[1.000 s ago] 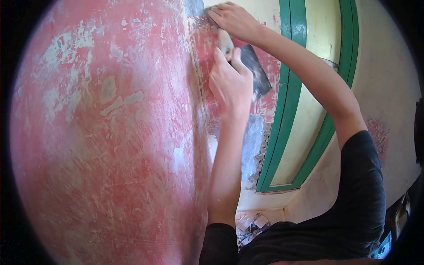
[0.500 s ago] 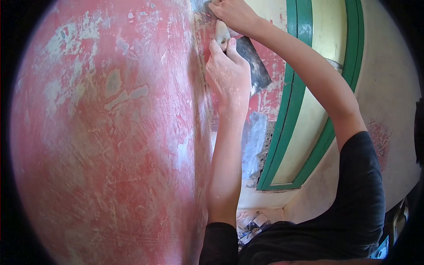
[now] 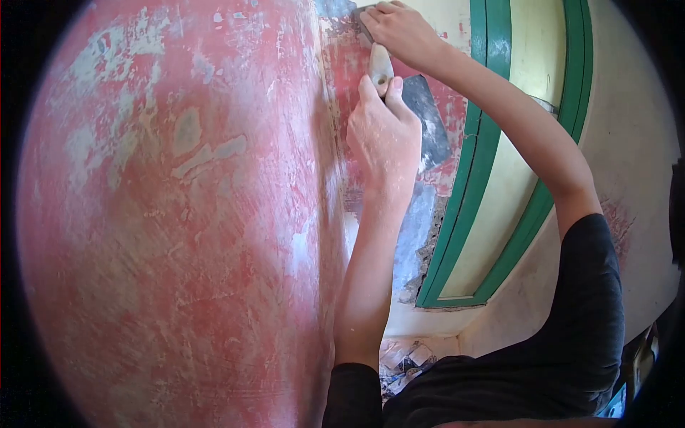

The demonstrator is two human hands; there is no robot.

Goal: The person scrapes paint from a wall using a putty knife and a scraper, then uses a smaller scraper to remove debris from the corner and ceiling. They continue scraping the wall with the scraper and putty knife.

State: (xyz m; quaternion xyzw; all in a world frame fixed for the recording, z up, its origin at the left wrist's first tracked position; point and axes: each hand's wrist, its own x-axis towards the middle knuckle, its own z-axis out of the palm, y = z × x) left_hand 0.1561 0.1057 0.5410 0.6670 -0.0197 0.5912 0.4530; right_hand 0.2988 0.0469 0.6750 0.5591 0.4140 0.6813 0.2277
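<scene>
My left hand [image 3: 385, 135] is closed around a wide putty knife. Its pale handle [image 3: 382, 68] points up, and its broad dark blade [image 3: 432, 128], smeared with white, shows to the right of the fingers. Higher up, my right hand [image 3: 403, 32] is pressed close to the patchy red wall section [image 3: 349, 60], its fingers bent over a flat grey piece [image 3: 363, 27] whose edge shows at their left. What kind of thing that piece is, I cannot tell. White dust speckles my left hand and forearm.
A large scraped red wall [image 3: 178, 250] fills the left, ending in a vertical corner edge. Green frames [image 3: 457, 221] with pale yellow panels stand right of my hands. Grey filler [image 3: 416, 235] and broken masonry lie below the blade. Rubble [image 3: 407, 364] sits on the floor.
Both hands have shifted right and slightly down, the putty knife moving along with the left. More of the flat grey piece now shows beside my right fingers.
</scene>
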